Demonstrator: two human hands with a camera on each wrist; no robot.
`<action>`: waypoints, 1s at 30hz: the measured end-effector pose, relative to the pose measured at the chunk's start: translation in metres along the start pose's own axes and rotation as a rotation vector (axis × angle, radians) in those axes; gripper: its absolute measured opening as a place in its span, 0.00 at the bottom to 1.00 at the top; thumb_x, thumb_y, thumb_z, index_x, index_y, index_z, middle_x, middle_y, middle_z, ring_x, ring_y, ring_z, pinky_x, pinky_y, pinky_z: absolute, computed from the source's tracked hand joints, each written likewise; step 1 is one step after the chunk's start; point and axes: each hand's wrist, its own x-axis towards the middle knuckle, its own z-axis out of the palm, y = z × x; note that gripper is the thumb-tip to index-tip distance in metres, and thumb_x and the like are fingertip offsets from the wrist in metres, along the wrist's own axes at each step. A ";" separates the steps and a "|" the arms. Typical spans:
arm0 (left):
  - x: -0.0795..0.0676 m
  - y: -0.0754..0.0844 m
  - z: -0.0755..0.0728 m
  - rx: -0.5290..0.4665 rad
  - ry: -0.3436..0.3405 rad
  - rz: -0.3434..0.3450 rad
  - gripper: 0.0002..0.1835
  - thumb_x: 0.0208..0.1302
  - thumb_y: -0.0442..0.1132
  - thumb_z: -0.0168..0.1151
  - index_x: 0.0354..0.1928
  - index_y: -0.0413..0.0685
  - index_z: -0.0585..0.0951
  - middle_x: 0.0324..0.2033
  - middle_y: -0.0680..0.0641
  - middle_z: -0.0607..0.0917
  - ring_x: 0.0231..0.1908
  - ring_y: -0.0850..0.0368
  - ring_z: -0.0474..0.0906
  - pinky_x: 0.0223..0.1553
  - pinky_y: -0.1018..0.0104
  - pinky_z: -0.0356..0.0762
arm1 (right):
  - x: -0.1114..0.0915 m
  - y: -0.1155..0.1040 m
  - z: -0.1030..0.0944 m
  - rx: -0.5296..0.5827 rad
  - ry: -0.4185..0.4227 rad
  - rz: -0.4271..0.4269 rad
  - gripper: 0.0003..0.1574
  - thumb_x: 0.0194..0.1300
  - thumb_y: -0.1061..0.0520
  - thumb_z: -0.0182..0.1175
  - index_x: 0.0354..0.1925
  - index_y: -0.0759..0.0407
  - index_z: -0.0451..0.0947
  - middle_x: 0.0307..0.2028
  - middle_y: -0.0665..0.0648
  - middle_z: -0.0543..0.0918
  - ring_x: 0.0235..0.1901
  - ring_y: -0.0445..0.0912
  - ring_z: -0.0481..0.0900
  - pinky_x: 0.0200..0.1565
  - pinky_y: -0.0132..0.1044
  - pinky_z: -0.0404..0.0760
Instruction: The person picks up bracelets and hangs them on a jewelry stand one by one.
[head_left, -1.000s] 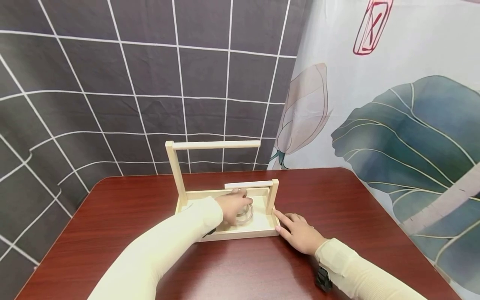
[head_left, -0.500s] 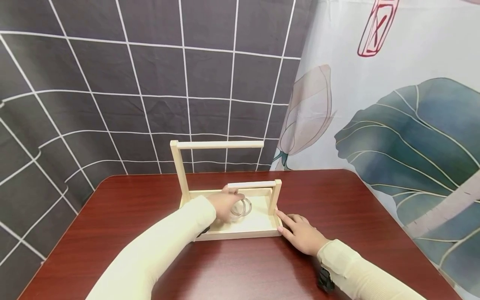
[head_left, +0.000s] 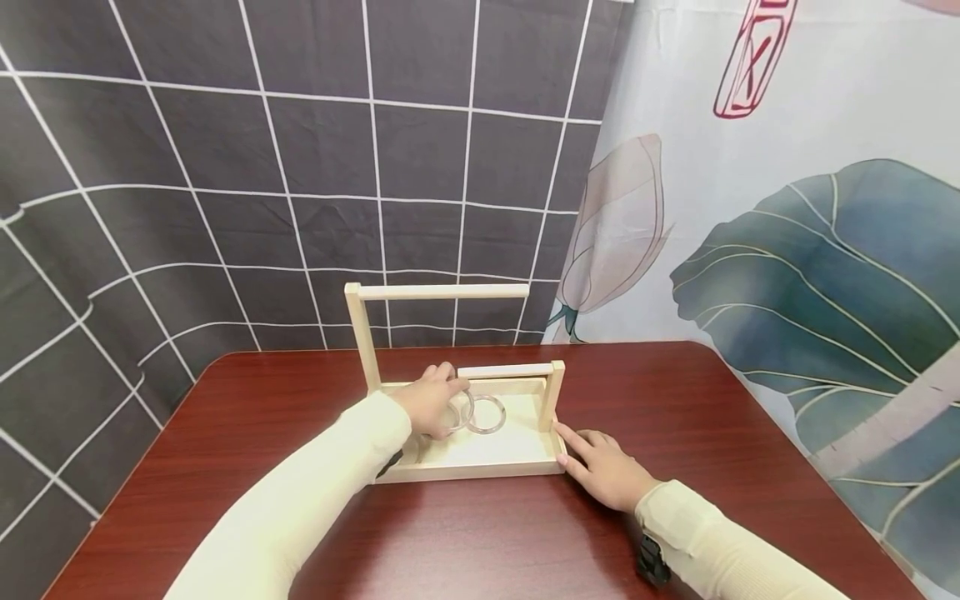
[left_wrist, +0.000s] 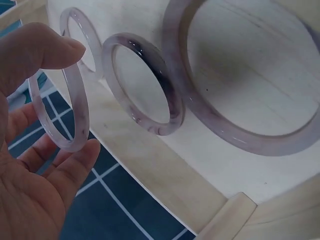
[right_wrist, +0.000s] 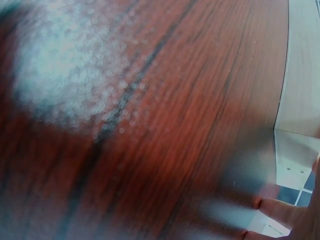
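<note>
My left hand (head_left: 429, 402) is over the left half of a pale wooden tray (head_left: 480, 469). Its thumb and fingers pinch a translucent pinkish bangle (left_wrist: 77, 107), held tilted. Three more bangles show in the left wrist view: a thin pale one (left_wrist: 91, 35) behind the held one, a dark-patched middle one (left_wrist: 162, 80), and a mauve one (left_wrist: 235, 137) nearest the camera. From the head, one bangle (head_left: 489, 429) lies flat in the tray's middle. My right hand (head_left: 606, 471) rests its extended fingers against the tray's right end, holding nothing.
Two wooden posts with crossbars rise from the tray: a tall bar (head_left: 442, 291) from the left post and a low bar (head_left: 506, 370) from the right post. The tray stands on a reddish-brown table (head_left: 480, 533). A dark gridded cloth (head_left: 315, 150) hangs behind.
My left hand has moved left across the tray with the bangle. The bangle in the tray's middle shows more fully now. My right hand stays against the tray's end.
</note>
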 end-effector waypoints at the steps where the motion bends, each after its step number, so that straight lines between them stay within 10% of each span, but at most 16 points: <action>1: -0.001 -0.001 -0.001 -0.004 -0.002 -0.004 0.43 0.35 0.35 0.75 0.62 0.47 0.73 0.49 0.43 0.68 0.48 0.49 0.63 0.44 0.64 0.75 | 0.000 0.000 0.000 0.001 -0.002 0.003 0.36 0.72 0.36 0.45 0.73 0.45 0.59 0.59 0.66 0.70 0.62 0.64 0.64 0.52 0.65 0.72; 30: -0.030 -0.024 -0.017 -0.270 0.247 -0.099 0.45 0.34 0.32 0.72 0.64 0.43 0.70 0.51 0.39 0.67 0.50 0.43 0.64 0.49 0.50 0.74 | 0.001 0.002 0.002 -0.007 0.004 -0.009 0.36 0.72 0.36 0.45 0.73 0.44 0.58 0.59 0.66 0.70 0.62 0.63 0.65 0.54 0.62 0.71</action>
